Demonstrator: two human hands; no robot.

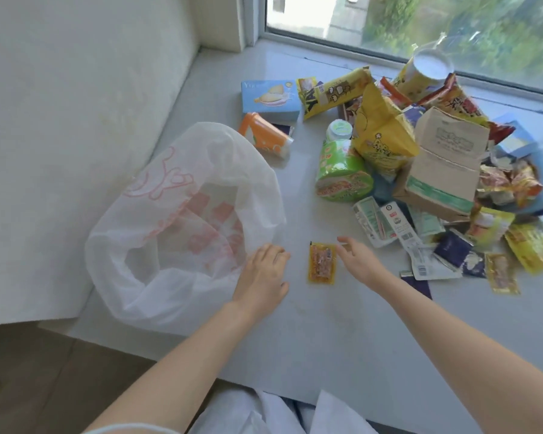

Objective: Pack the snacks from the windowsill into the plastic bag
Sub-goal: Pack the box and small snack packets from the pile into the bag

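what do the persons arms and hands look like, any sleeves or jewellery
Both arms are bare as far as the frame shows: no sleeves, gloves, watch or bracelet on the left hand or right hand. Rings are too small to tell. Pale white clothing shows at the bottom edge.

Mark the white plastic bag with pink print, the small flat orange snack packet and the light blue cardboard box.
White plastic bag with pink print (pixel 145 220): head view, left wall.
Small flat orange snack packet (pixel 322 263): head view, its middle.
Light blue cardboard box (pixel 268 98): head view, top face.
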